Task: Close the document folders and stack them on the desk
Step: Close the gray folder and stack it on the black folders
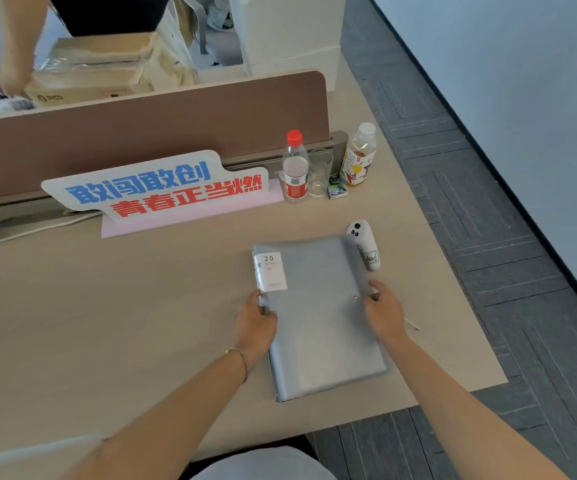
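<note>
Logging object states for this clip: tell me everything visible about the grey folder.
The grey folder lies closed and flat on the desk, near its right edge, slightly rotated. Its cover looks like matte plastic, with a white label reading "20 pockets" at the far left corner. The left hand grips its left edge; the right hand rests on its right edge. A white controller sits beside its far right corner.

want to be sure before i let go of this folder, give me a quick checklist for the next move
1. Grey folder closed flat: ok.
2. Left hand on its spine edge, right hand on its opening edge: ok.
3. Folder fully on the desk: not ok, its near corner reaches the desk's front edge.
4. White controller clear of the folder: not ok, it touches or overlaps the far right corner.
5. Other folders beneath it: cannot tell, only one is visible.
6. Snap on the cover fastened: cannot tell.
</note>
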